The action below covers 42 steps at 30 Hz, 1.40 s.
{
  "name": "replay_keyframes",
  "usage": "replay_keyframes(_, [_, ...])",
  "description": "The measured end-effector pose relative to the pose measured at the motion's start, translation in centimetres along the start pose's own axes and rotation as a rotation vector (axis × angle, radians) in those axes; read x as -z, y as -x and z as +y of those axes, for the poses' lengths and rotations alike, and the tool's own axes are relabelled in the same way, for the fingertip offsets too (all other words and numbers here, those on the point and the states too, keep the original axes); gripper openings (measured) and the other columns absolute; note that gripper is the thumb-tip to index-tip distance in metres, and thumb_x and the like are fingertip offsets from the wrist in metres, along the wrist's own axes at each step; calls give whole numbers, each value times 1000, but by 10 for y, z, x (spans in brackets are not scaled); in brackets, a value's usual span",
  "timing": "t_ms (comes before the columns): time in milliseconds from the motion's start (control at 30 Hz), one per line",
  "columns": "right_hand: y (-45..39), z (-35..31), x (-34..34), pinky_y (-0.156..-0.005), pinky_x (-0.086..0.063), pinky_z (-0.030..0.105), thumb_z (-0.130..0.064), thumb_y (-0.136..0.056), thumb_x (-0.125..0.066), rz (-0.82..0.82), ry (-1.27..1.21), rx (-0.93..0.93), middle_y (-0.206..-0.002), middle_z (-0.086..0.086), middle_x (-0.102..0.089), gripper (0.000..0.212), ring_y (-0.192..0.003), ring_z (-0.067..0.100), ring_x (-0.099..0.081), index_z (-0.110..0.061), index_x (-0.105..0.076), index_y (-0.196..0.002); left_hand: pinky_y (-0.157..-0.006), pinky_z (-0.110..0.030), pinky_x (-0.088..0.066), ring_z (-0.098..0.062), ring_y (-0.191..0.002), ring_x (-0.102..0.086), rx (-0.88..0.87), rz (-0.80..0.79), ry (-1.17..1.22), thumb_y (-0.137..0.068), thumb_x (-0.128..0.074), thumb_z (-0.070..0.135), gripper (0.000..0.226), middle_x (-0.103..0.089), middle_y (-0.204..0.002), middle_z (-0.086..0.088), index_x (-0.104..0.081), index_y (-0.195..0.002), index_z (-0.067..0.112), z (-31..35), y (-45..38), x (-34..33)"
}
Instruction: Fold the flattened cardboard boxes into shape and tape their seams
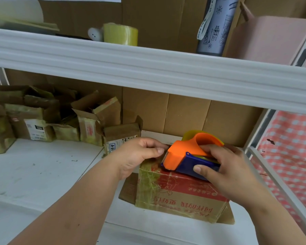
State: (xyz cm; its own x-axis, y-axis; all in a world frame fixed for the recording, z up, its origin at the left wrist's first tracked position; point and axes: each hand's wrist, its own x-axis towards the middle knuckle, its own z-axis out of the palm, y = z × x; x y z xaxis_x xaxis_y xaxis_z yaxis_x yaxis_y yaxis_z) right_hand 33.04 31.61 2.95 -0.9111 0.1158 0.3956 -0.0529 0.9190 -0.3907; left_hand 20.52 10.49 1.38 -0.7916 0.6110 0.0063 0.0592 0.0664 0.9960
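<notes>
Here the shelf (pixel 42 174), a white, scuffed board, carries everything. Across its back left stands a row of folded boxes (pixel 88 124), brown corrugated card with flaps up, several wrapped in yellowish tape. Above, an upper shelf (pixel 148 68) holds a tape roll (pixel 121 33) and sheets of card.

The box (pixel 180 193) in hand sits near the shelf's front right, its long axis running from left to right and slightly toward the front edge. It is brown card printed in red, glossy where yellowish tape already covers its left end, and a loose flap pokes out under each bottom end.

On its top lies the dispenser (pixel 187 156), an orange plastic hood over a blue body, with a yellowish roll showing behind. Its toothed cutting edge faces left, toward the box's left end.

The right hand (pixel 224 172) grips the dispenser from the right, thumb on the blue side and fingers curled over the top. The left hand (pixel 140 154) is at the box's back left top corner, just beside the cutter, thumb and fingers pinched together, apparently on the tape's end or the box edge; the frame does not show which.

The next move likely turns on this: the cutter points along the box's long axis at the left hand, which is the nearer to the seam's end. So a pull and tear would seemingly run leftward, with the left hand pressing the tape down.
</notes>
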Motion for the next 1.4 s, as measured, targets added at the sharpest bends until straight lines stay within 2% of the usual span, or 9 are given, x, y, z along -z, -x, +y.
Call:
replay_keyframes(100, [-1, 3, 1, -105, -41, 50, -54, -87, -64, -8, 10, 18, -96, -41, -45, 25, -93, -17, -45, -54, -45, -104, -67, -12, -49, -3, -76, -62, -27, 48, -56, -100, -54, 9, 22, -69, -73, 10, -74, -94, 16, 0, -4, -5])
replay_keyframes(233, [-6, 7, 2, -106, -39, 46, -58, -84, -59, -20, 53, 67, -94, -39, -48, 26, -92, -20, -45, -54, -47, -107, -68, -14, -51, -7, -78, -62, -5, 81, -62, -99, -47, 7, 29, -69, -75, 6, -74, -89, 16, 2, -6, -7])
replay_keyframes(433, [-19, 10, 8, -124, -5, 40, -77, -84, -29, -199, 289, 52, -100, -34, -49, 54, -109, -3, -50, -51, -39, -130, -68, -26, -57, -15, -75, -68, 24, 165, -75, -91, -66, 10, 14, -73, -78, -1, -72, -80, 16, -2, -10, -12])
replay_keyframes(600, [-32, 17, 8, -122, -12, 44, -89, -70, -12, -290, 362, 96, -90, -28, -53, 61, -94, -3, -49, -50, -40, -106, -79, -36, -55, -17, -77, -65, -29, 299, -94, -93, -64, 11, 17, -71, -76, -1, -73, -80, 15, -8, -10, -15])
replay_keyframes(700, [-36, 22, 9, -122, -13, 39, -87, -80, -23, -302, 355, 129, -90, -23, -58, 53, -92, -1, -54, -46, -45, -105, -80, -40, -55, -21, -82, -67, -41, 347, -130, -95, -62, 15, 18, -73, -80, -2, -74, -82, 17, -11, -11, -15])
replay_keyframes(967, [-46, 32, 19, -116, -14, 26, -86, -80, -31, -284, 250, 228, -89, -23, -60, 49, -96, -4, -53, -45, -50, -100, -64, -27, -51, -1, -58, -61, -45, 486, -55, -96, -63, 19, 18, -67, -61, 9, -72, -81, 18, -17, -12, -14])
replay_keyframes(1033, [-49, 31, 23, -117, -13, 27, -83, -83, -31, -266, 253, 256, -87, -24, -59, 40, -94, -5, -54, -49, -47, -96, -66, -27, -51, -3, -60, -61, -48, 494, -10, -96, -63, 18, 17, -69, -64, 5, -72, -82, 15, -15, -13, -12])
replay_keyframes(1167, [-55, 28, 31, -114, -17, 26, -85, -80, -24, -210, 263, 272, -81, -19, -61, 55, -86, -2, -57, -42, -54, -96, -71, -25, -50, -9, -68, -58, -55, 478, 30, -98, -59, 12, 17, -66, -67, 1, -70, -86, 10, -12, -13, -8])
replay_keyframes(1400, [-58, 14, 33, -98, -26, 25, -83, -76, -18, -139, 336, 339, -69, -17, -56, 51, -73, 1, -51, -42, -47, -80, -87, -39, -53, -20, -79, -65, 30, 450, 78, -100, -56, 18, 16, -69, -71, -3, -66, -88, 14, -20, -11, -6])
